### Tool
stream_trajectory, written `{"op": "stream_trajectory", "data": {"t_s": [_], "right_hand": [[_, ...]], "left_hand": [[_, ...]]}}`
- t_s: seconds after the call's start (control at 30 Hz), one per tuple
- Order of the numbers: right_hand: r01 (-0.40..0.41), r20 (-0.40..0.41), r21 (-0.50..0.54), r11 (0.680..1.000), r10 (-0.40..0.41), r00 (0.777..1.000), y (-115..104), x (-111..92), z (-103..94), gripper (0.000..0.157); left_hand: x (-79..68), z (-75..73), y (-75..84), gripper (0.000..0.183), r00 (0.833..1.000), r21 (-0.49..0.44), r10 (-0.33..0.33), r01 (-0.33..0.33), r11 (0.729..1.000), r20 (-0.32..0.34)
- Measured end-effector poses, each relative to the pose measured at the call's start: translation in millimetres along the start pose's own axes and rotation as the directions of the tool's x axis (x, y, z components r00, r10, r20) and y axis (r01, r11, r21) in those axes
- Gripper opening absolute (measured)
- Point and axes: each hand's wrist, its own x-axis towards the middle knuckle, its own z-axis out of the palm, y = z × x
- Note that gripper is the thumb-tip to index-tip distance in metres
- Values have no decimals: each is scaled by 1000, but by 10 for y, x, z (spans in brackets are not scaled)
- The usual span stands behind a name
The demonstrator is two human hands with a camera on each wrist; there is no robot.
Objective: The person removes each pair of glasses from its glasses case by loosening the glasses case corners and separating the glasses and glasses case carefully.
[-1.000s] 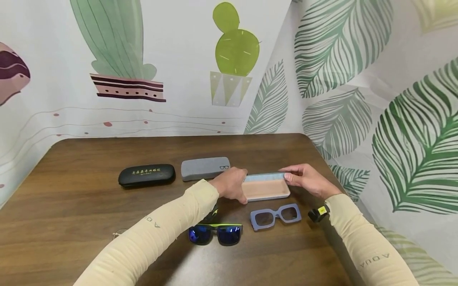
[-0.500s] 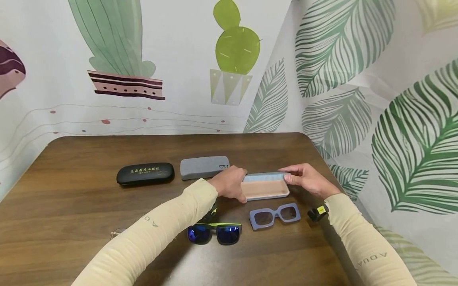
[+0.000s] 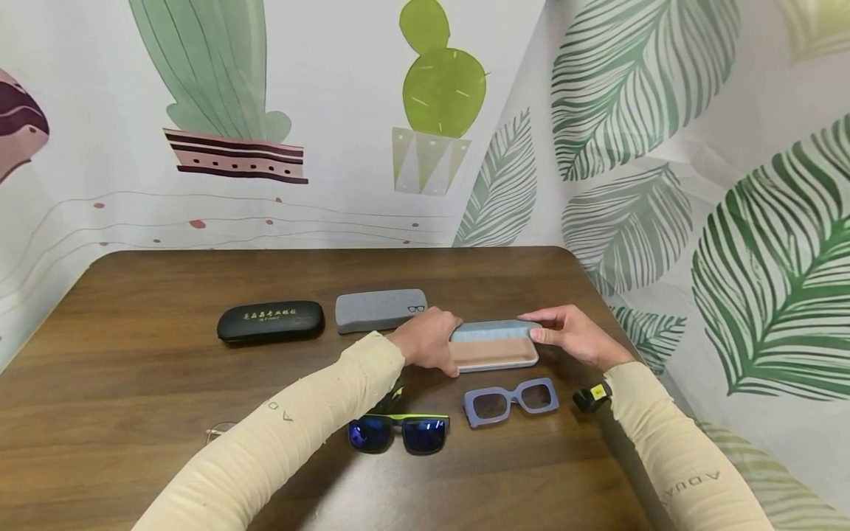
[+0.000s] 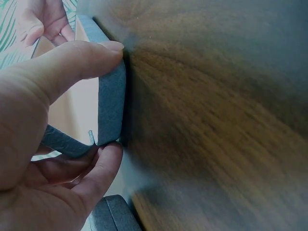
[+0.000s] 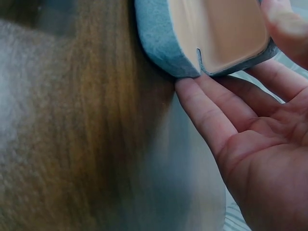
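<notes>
A blue-grey glasses case (image 3: 494,355) with a peach lining lies partly open on the table, its lid (image 3: 494,330) raised along the far side. My left hand (image 3: 428,343) grips its left end; in the left wrist view the thumb (image 4: 91,57) presses the base's front edge while fingers curl around the hinge end. My right hand (image 3: 574,335) holds the right end of the lid, thumb at the lid's edge and fingers behind. In the right wrist view, fingertips (image 5: 190,91) touch the case's corner by the hinge. Light-blue-framed sunglasses (image 3: 510,403) lie just in front of the case.
Sunglasses with blue lenses (image 3: 398,435) lie in front of the left forearm, with another dark pair (image 3: 390,398) partly hidden behind it. Thin-framed glasses (image 3: 218,431) show beside the left sleeve. A black glasses case (image 3: 271,322) and a grey glasses case (image 3: 378,310) stand farther back.
The lid of the blue-grey case has tipped forward a little, so more of its outside and less of the peach inside show. Both hands keep their places on the case.
</notes>
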Motion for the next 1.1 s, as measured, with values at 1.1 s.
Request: {"op": "stream_trajectory", "data": {"t_s": [1.1], "right_hand": [[20,-10,-9,1000,-21,1000,106,-36,54,49]], "left_hand": [[-55,-29,5,67,999,-51,25,-23,998,26]]}}
